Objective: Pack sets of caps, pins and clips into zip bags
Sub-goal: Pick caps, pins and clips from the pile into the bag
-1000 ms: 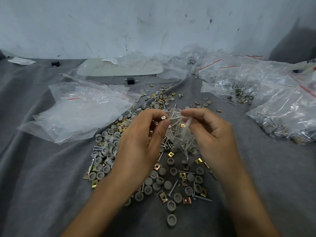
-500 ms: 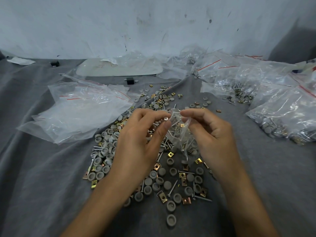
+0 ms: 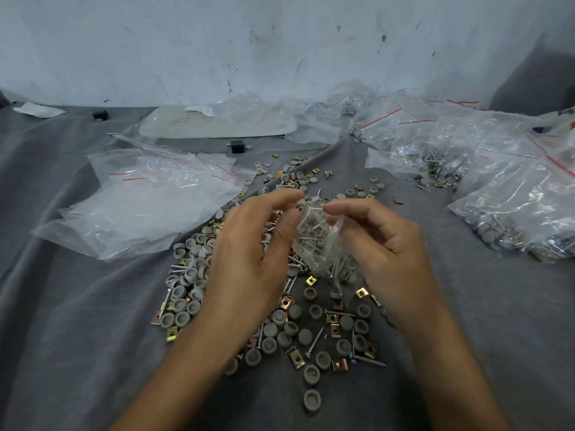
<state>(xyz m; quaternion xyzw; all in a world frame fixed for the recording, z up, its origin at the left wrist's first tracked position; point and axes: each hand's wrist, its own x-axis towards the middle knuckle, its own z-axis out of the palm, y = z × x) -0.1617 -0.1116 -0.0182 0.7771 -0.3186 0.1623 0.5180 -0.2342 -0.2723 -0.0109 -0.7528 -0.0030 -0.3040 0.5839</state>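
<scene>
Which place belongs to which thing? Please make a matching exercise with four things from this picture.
Things:
1. small zip bag
2. empty zip bags
3. filled zip bags
4. loose grey caps

Places:
A. heaped at the right side of the cloth
B. scattered on the cloth, under and near the wrists
C. pinched by the right hand, above the pile
D. lying flat at the left side

Pairs: 1-C, 2-D, 3-A, 4-B

Pale oval tray (image 3: 217, 127) on grey cloth (image 3: 77, 306), black block (image 3: 236, 146) just before it, second black block (image 3: 99, 115) and paper scrap (image 3: 39, 109) to its left, scuffed wall (image 3: 280, 42) behind it
</scene>
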